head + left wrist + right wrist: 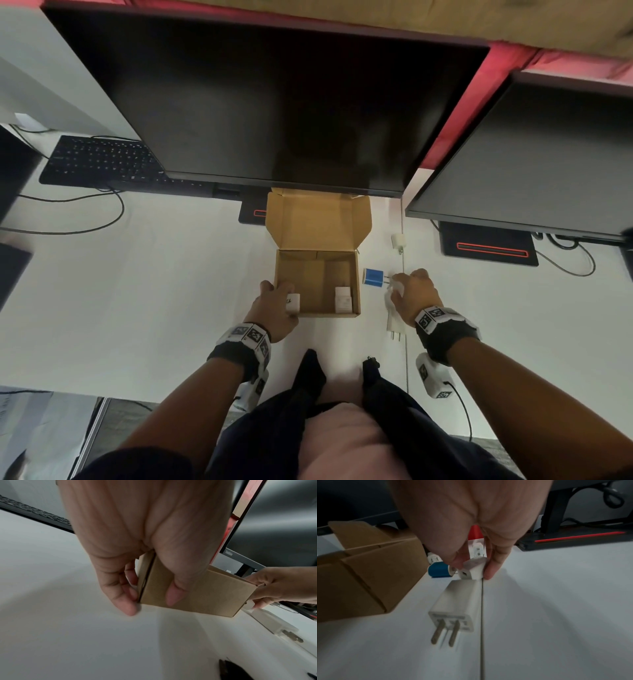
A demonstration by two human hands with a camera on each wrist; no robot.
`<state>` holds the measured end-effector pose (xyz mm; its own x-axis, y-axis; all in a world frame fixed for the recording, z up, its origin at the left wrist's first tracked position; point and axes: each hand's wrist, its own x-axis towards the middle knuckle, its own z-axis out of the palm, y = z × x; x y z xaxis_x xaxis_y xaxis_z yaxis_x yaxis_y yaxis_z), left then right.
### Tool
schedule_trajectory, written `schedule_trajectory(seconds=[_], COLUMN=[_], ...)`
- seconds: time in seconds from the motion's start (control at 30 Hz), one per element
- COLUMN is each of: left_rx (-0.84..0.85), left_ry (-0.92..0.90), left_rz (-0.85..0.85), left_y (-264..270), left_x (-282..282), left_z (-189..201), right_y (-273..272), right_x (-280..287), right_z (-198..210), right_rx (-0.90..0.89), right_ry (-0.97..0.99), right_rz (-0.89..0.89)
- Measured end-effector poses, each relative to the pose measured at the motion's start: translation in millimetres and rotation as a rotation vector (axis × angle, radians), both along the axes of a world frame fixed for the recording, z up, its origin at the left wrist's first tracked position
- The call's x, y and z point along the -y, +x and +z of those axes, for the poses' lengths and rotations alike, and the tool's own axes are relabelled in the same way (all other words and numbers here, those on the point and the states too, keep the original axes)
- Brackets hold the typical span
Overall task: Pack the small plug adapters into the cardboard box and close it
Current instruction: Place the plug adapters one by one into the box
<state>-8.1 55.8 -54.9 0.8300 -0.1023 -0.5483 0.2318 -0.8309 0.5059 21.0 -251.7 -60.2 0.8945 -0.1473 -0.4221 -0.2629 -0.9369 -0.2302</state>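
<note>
- A white desk [137, 291] carries two dark monitors [274, 102], a black keyboard [99, 159] and trailing cables.
- The cardboard box [318, 270] sits open in front of the person, lid flap up; two white adapters [343, 299] stand inside, so far as the head view shows.
- The left hand [274, 308] grips the box's near-left corner, thumb on the front wall.
- The right hand [471, 520] pinches a small white adapter [473, 570] on the desk.
- A blue adapter [373, 278] lies just right of the box; a long white adapter [457, 605] lies nearer.
</note>
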Motion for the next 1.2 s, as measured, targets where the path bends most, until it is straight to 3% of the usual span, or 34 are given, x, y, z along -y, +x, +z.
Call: schedule_trajectory(seconds=[0.13,0.27,0.4,0.5,0.57,0.63,0.83,1.1,1.2], left_rx=[-0.003,-0.018,-0.028,-0.032,-0.04,-0.045,-0.043,0.074,0.136], left_ry=[0.0,0.019,0.047,0.052,0.048,0.046,0.05,0.133,0.16], left_rz=[-0.004,-0.02,-0.042,-0.031,-0.025,-0.015,-0.016,-0.159,-0.184], left_y=[0,2,2,2,2,2,3,-4,-7], left_x=[1,1,1,1,2,2,2,-5,-5], left_z=[0,0,1,3,4,5,2,-1,3], right_y=[1,1,2,7,12,16,24,20,19], right_x=[-7,-40,-90,-124,-138,-146,-146,-125,-112], right_z=[22,47,43,37,33,29,26,33,41], right_rx=[0.197,0.432,0.249,-0.005,-0.067,-0.093,-0.196,-0.171,0.01], right_ry=[0.128,0.27,0.351,0.224,0.111,0.066,0.219,0.338,0.395], right_rz=[-0.032,0.187,0.493,0.589,0.641,0.662,0.597,0.606,0.475])
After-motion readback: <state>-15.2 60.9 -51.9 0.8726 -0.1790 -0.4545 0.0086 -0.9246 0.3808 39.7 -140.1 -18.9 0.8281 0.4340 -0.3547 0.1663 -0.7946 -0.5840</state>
